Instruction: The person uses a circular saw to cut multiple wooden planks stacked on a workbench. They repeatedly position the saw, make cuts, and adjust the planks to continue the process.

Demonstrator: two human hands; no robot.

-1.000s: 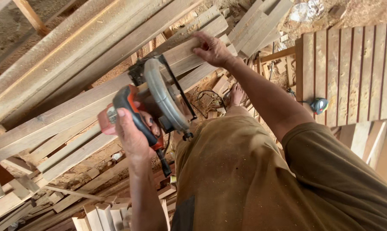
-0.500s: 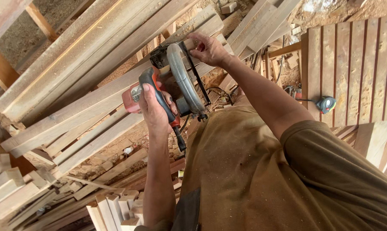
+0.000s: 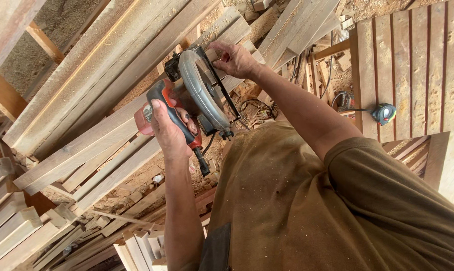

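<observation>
**A:** What are the fingers doing?

**B:** The left hand (image 3: 169,128) is wrapped tight on the red and black handle of the circular saw (image 3: 194,98). Four fingers curl around the grip, closed on it, and the thumb lies along the top. The right hand (image 3: 234,59) reaches further out. Its fingers are bent and close together, pressing down on the plank (image 3: 86,143) just beside the saw's front edge. I cannot tell whether the thumb hooks under the wood.

**A:** Where does the saw sit?

**B:** On the pale plank, between the two hands. Its grey blade guard stands upright, and the flat base plate rests against the wood. A black cord (image 3: 203,161) hangs from the back of the handle, toward the person's brown shirt (image 3: 307,200).

**A:** How many of each thing?

**B:** One saw, two hands, both the person's own. One tape measure (image 3: 383,113), green and black, lying on a slatted wooden panel (image 3: 418,65) well apart to the right. That panel shows about seven boards side by side. The long planks under and beside the saw are stacked and overlapping, so at least six show, but I cannot give an exact count. A heap of shorter offcuts (image 3: 141,246) lies at the lower left, too jumbled to number. Sawdust (image 3: 136,178) covers the ground under the planks.
</observation>
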